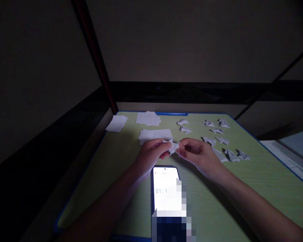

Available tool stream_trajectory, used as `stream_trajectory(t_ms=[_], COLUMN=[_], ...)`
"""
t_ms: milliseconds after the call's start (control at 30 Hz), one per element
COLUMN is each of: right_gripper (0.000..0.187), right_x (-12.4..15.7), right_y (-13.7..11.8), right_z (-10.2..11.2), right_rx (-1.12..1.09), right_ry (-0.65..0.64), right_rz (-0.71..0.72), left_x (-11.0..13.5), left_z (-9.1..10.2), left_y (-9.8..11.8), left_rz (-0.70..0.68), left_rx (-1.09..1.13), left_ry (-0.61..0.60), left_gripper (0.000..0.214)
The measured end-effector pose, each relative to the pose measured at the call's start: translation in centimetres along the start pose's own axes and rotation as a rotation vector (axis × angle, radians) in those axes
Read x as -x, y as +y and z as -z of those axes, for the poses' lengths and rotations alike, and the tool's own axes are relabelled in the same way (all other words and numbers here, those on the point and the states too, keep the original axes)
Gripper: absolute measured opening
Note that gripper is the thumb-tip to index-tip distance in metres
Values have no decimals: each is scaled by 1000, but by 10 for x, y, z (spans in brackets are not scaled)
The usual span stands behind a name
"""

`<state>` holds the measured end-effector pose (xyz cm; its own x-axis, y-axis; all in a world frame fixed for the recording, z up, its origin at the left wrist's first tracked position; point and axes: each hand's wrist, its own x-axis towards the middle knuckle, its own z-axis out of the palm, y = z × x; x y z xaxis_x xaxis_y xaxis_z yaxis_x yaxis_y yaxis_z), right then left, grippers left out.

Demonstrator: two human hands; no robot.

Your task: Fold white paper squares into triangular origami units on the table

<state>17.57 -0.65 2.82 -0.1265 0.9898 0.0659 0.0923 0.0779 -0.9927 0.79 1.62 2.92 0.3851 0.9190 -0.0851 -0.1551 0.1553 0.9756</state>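
Observation:
A small piece of folded white paper is held up between my two hands, above the middle of the table. My left hand pinches its left side between thumb and fingers. On the right side, the fingertips of my right hand are closed on its edge. The exact folds are partly covered by my fingers. Just behind my left hand lies a stack of white paper sheets. A lit smartphone showing a timer lies below my hands, its lower part blurred out.
Several folded paper pieces lie in groups on the right side of the green table. Two more paper piles, one at the far left and another at the back, sit near the far edge. Walls stand behind and to the left.

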Motion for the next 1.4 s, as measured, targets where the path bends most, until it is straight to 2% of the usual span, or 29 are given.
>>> stream_trajectory(t_ms=[200,367,467,633,833,1267,1400], right_gripper=[14,14,14,16,18,20,18], right_x=[2,3,3,4,4,4,5], right_y=[-2,-3,-4,-6,-7,-3,-3], right_z=[5,9,9,9,8,5,5], right_rx=[-17,17,36,46,107,137,107], right_ry=[-52,-60,-61,-33,-16,3,-37], right_rz=[16,22,24,7,-26,37,66], left_x=[-4,-4,-3,-1,1,5,4], left_z=[2,2,1,1,0,-3,-2], left_y=[-8,-6,-3,0,2,7,5], left_rz=[123,199,165,21,-75,-108,-52], left_rx=[246,277,175,-84,-256,-204,-173], left_ry=[-100,-156,-122,-64,-3,59,50], left_gripper=[21,23,24,22,22,20,23])
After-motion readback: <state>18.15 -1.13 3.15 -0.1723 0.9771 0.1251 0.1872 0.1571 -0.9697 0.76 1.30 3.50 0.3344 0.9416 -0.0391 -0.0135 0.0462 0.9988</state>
